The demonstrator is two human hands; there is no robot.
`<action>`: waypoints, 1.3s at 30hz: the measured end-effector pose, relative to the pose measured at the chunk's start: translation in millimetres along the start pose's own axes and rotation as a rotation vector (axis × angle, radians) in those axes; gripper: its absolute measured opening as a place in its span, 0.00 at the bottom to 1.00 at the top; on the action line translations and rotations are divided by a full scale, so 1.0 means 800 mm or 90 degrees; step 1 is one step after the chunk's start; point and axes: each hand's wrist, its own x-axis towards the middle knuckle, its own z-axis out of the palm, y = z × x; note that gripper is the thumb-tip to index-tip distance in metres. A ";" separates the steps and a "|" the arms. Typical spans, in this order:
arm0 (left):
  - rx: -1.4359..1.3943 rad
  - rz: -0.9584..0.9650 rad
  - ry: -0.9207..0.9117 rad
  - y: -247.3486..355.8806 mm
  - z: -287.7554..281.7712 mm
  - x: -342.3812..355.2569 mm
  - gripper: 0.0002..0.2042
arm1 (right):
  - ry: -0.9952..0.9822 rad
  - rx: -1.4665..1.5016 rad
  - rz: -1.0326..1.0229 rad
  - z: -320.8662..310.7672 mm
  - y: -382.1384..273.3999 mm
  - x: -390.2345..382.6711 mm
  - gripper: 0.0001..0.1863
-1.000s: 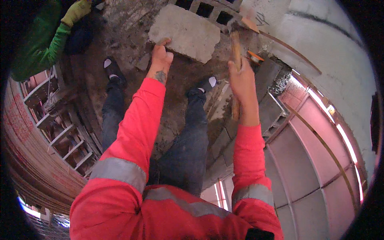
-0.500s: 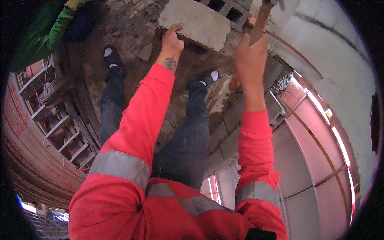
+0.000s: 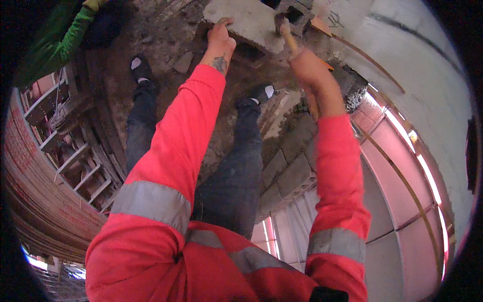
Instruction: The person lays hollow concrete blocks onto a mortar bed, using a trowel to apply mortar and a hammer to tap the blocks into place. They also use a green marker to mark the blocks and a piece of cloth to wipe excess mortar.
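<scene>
The left arm reaches forward from the lower left, nearly straight, with its red sleeve (image 3: pixel 173 136) slanting up toward the middle. The left hand (image 3: pixel 221 43) is closed over the near edge of a rough grey concrete block (image 3: pixel 246 19), with 1 digit lying over the top; the other fingertips are hidden. The block is at the upper middle, ahead of the person's feet, its far side cut off by the upper edge of the view.

The right arm rises steeply on the right, its wrist bent inward to the left. The right hand (image 3: pixel 310 69), slightly blurred, is wrapped around the wooden handle of a hammer (image 3: pixel 287 36). The handle slants up and left, and its lower end shows below the fist. The hammer's head is at the block's right end; whether they touch, I cannot tell.

Hollow blocks (image 3: pixel 296 14) stand just beyond. The person's 2 dark shoes (image 3: pixel 262 94) are planted apart. At the upper left is another person's green sleeve (image 3: pixel 73 43).
</scene>
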 end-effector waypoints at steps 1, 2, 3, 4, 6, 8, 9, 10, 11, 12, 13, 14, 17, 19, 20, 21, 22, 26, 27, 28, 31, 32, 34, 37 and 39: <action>-0.090 -0.062 0.017 -0.005 -0.002 0.012 0.25 | -0.115 -0.013 0.025 -0.006 -0.001 0.012 0.20; -0.181 -0.120 0.047 -0.012 -0.006 0.024 0.25 | -0.233 -0.027 0.043 -0.014 -0.007 0.020 0.20; -0.303 -0.203 0.084 -0.015 -0.010 0.044 0.25 | -0.160 0.017 0.036 -0.024 -0.010 0.021 0.20; -0.421 -0.292 0.124 -0.028 -0.020 0.051 0.24 | -0.097 0.066 0.030 -0.032 -0.016 0.011 0.21; 0.101 0.028 0.025 -0.029 -0.011 0.039 0.21 | 0.030 0.139 0.055 -0.057 -0.015 -0.008 0.22; 0.122 0.068 0.018 -0.028 -0.014 0.045 0.19 | 0.127 0.190 0.068 -0.071 -0.025 -0.022 0.22; -0.120 -0.056 0.052 -0.022 -0.010 0.057 0.19 | 0.172 0.204 0.075 -0.072 -0.028 -0.031 0.21; -0.364 -0.177 0.083 -0.017 -0.006 0.068 0.18 | 0.216 0.193 0.086 -0.065 -0.032 -0.040 0.21; -0.330 -0.202 0.069 -0.002 0.011 0.061 0.18 | 0.263 0.170 0.112 -0.057 -0.025 -0.053 0.20; -0.295 -0.226 0.056 0.013 0.026 0.054 0.18 | 0.261 0.213 0.129 -0.043 -0.015 -0.070 0.20; -0.131 -0.146 0.027 0.018 0.026 0.055 0.19 | 0.257 0.264 0.134 -0.026 -0.010 -0.088 0.20; 0.032 -0.067 0.014 0.019 0.032 0.056 0.19 | 0.251 0.253 0.159 -0.005 0.001 -0.108 0.20; 0.480 0.177 -0.051 0.001 0.010 0.103 0.19 | 0.222 0.282 0.154 0.076 0.023 -0.154 0.22; 0.198 -0.066 -0.087 0.014 0.023 0.122 0.18 | 0.134 0.305 0.218 0.091 0.019 -0.175 0.24; 0.188 -0.081 -0.097 0.017 0.028 0.127 0.19 | 0.090 0.317 0.247 0.097 0.016 -0.179 0.24; 0.179 -0.097 -0.107 0.021 0.032 0.132 0.20 | 0.110 0.304 0.209 0.107 0.019 -0.176 0.25; 0.170 -0.112 -0.118 0.024 0.037 0.136 0.22 | 0.131 0.290 0.172 0.112 0.019 -0.169 0.25; 0.283 -0.042 -0.158 0.035 0.066 0.132 0.31 | 0.098 0.299 0.090 0.094 0.022 -0.134 0.24; 0.415 0.083 -0.171 0.040 0.089 0.115 0.33 | 0.113 0.292 0.087 0.098 0.037 -0.127 0.24; 0.551 0.214 -0.161 0.046 0.090 0.111 0.35 | 0.126 0.294 0.065 0.099 0.039 -0.118 0.25; 0.601 0.123 -0.251 0.059 0.087 0.145 0.29 | 0.143 0.307 0.030 0.086 0.037 -0.107 0.24; 0.627 0.117 -0.233 0.058 0.087 0.147 0.27 | 0.143 0.314 0.024 0.078 0.035 -0.103 0.24; 0.668 0.073 -0.255 0.059 0.097 0.141 0.24 | 0.168 0.327 -0.039 0.070 0.040 -0.093 0.23; 0.646 0.038 -0.256 0.053 0.113 0.140 0.22 | 0.066 0.244 0.043 0.057 0.065 -0.057 0.24; 0.665 0.066 -0.238 0.036 0.096 0.166 0.23 | 0.011 0.225 0.063 0.052 0.056 -0.045 0.25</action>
